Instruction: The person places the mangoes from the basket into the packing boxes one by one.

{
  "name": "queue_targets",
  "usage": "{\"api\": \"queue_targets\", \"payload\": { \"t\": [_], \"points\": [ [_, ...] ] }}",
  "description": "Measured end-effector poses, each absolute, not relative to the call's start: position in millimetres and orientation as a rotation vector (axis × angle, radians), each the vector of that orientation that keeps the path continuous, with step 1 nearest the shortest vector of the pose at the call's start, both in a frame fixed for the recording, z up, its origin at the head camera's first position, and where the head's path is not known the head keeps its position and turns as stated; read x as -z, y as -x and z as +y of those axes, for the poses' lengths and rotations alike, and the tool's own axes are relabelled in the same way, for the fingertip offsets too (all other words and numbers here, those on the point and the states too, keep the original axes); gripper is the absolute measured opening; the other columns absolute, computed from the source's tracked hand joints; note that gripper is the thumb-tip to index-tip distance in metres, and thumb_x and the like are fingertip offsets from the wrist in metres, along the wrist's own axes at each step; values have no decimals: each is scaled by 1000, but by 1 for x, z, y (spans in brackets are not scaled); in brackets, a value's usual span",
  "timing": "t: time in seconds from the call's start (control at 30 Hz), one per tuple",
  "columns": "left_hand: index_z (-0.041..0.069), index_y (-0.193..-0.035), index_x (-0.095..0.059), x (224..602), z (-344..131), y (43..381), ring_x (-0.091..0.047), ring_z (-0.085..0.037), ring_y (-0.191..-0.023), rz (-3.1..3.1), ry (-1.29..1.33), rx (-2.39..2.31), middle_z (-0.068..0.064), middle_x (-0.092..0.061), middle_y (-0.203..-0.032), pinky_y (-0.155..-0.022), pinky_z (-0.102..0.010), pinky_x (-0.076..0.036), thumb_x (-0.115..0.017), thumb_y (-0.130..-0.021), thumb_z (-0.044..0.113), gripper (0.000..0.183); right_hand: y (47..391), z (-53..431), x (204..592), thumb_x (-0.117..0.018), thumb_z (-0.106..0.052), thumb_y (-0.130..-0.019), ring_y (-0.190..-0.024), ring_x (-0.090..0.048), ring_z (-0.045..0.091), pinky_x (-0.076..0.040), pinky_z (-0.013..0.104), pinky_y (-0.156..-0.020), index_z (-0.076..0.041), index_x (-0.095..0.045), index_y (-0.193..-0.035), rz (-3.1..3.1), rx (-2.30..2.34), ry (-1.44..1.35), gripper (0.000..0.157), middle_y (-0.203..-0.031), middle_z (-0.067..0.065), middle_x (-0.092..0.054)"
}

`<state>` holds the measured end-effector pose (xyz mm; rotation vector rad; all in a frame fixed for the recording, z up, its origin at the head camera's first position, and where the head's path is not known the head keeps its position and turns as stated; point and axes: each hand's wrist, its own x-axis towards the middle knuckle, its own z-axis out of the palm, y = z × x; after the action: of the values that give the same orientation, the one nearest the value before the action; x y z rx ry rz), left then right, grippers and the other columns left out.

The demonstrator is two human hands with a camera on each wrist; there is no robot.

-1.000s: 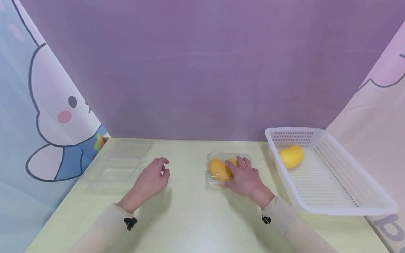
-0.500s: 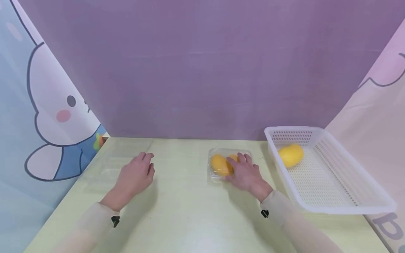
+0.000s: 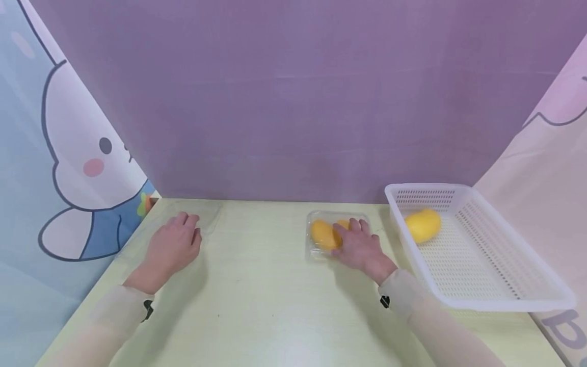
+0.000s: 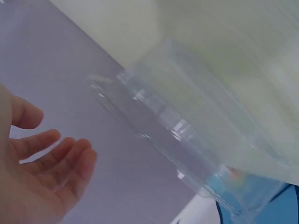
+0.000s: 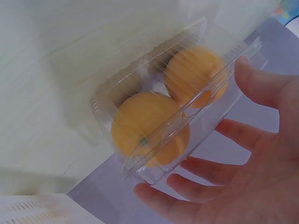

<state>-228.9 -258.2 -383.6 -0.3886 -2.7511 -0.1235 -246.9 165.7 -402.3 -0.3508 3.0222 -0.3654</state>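
Fruits (image 5: 150, 126) — two, hazy through plastic — sit in a clear box (image 5: 126, 88) on the table (image 3: 270, 285), partly hidden behind our right hand (image 3: 359, 250), its fingers loosely spread at the rim. Our relaxed left hand (image 3: 169, 250) covers much of another box (image 4: 175, 116), edges faint.

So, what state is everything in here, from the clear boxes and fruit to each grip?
Fruit box: lid down over two fruits; can't tell if latched.
Two orange fruits: side by side under the lid.
Other clear box: looks open; no fruit visible in it.
White basket: upright, lidless.
Yellow fruit: lying loose in the basket.
Left grip: holding nothing, fingers loosely bent.
Right grip: touching the fruit box.
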Motion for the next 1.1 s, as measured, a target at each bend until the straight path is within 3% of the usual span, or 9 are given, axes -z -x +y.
{"api": "queue_targets", "payload": {
  "t": [0.53,0.87,1.1],
  "points": [
    [-11,-112,-57,393,-296,244,-54,-39,-79,-2792,334,58,-27,-56,-99,-65,-53,-52,-55,-96,13,30,257,176,398,-70,-36,-92,-137,-31,50,-37,76,-98,-13,-44,-154,3023,353,316,70,-147,29,-39],
    [-14,-117,-57,401,-334,250,-58,-49,-88,-2801,257,125,-33,-58,-106,-70,-64,-49,-51,-98,15,36,259,176,400,-70,-35,-92,-137,-31,49,-36,75,-100,-14,-45,-153,3029,379,323,69,-147,27,-40],
    [-15,-123,-53,404,-353,251,-53,-58,-101,-2850,125,178,-38,-55,-117,-78,-71,-44,-46,-100,18,41,259,176,401,-69,-35,-94,-140,-30,50,-34,76,-102,-13,-46,-153,3032,393,339,67,-148,26,-41]
  ]
}}
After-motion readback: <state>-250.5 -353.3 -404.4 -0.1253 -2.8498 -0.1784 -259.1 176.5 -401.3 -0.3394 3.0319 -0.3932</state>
